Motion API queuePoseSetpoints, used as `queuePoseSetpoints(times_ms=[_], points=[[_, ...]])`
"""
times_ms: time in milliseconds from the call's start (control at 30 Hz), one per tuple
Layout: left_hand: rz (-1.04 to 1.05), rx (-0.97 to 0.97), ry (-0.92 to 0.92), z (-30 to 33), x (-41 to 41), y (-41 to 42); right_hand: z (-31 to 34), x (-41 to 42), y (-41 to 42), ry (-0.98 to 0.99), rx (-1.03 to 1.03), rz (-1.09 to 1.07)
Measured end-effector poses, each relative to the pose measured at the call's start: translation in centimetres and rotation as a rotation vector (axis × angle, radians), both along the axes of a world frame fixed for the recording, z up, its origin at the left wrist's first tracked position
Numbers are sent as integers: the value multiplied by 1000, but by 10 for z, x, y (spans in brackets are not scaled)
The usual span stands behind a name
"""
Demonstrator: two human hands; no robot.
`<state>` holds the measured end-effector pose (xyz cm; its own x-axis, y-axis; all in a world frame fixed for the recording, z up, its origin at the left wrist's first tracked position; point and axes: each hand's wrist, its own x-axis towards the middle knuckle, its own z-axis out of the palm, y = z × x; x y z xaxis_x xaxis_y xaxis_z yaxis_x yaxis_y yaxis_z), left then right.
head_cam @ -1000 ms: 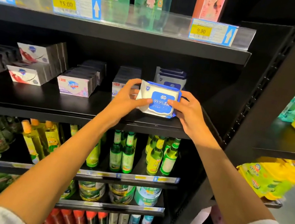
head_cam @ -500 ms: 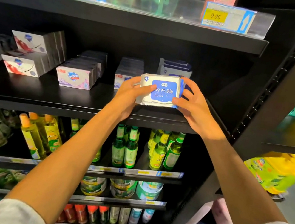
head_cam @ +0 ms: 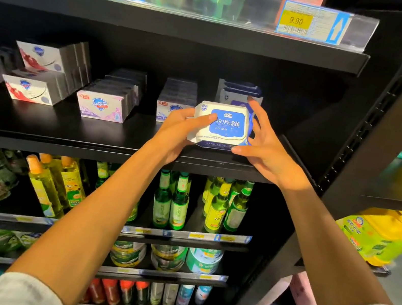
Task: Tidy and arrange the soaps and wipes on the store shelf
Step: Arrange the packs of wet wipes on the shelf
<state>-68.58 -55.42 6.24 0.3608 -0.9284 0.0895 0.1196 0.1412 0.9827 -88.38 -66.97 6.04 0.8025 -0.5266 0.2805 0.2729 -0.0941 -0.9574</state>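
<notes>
Held upright near the front edge of the black metal shelf [head_cam: 69,129]: a soft white plastic pack of wipes with a blue label panel [head_cam: 223,126], label turned outward toward the aisle, bottom edge at or just above the shelf board. Gripped from both sides, probably to square it up and face the label forward before setting it down.

Left hand [head_cam: 179,129] wrapped round the pack's left end, thumb laid across the front face beside the blue panel, other fingers hidden behind. Right hand [head_cam: 263,144] spread wide at the right end, thumb under the lower front corner, fingertips [head_cam: 252,106] reaching over the top right corner; a bracing, steadying hold rather than a tight fist.

Pliable film wrapper, slightly puffed, crimped seams at the ends, a raised flip-lid outline under the label; likely to sag or tip without support from a neighbour. Directly behind: more blue-and-white wipe packs [head_cam: 239,93], stacked further back on the same shelf, so this one looks meant to front that column.

To the left: rigid cardboard soap boxes in rows, a white-and-blue row [head_cam: 174,99] just beside the left hand, a pink-and-white Safeguard row [head_cam: 103,105] next, then white boxes with red splashes [head_cam: 31,90], one stack tilted on another. Hard-edged, flat-faced, easy to butt together.

Judged stage: pack positioned, not yet released.
</notes>
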Motion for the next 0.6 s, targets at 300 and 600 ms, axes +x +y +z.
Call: queuePoseSetpoints(times_ms=[300, 600], points=[[-11, -35, -70, 0, -4, -2, -2, 0, -1, -22, 58, -116], [-67, -203, -234, -6, -2, 3, 0, 1, -1, -61, 164, -152]])
